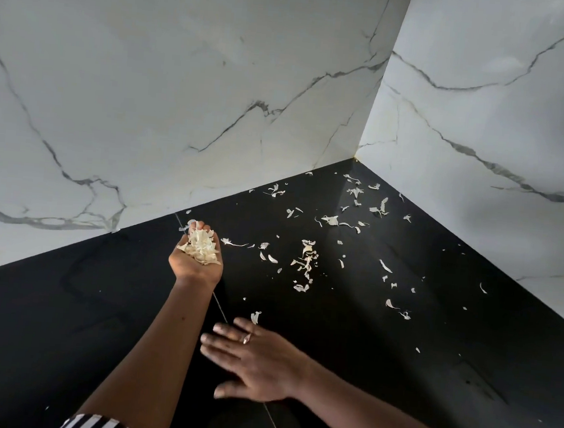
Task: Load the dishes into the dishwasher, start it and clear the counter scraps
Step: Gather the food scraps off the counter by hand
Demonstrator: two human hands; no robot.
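Black counter [57, 347] w/ loose peels [305, 265] | L hand [196, 261] cupped round peel heap [200, 246] | R hand [254, 361] flat, splayed

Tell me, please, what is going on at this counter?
A person is clearing a black counter. The left hand, palm up, cups a heap of pale papery peel scraps. The right hand is flat, fingers straight, near one loose scrap. Many more scattered scraps lie towards the white marble wall corner.
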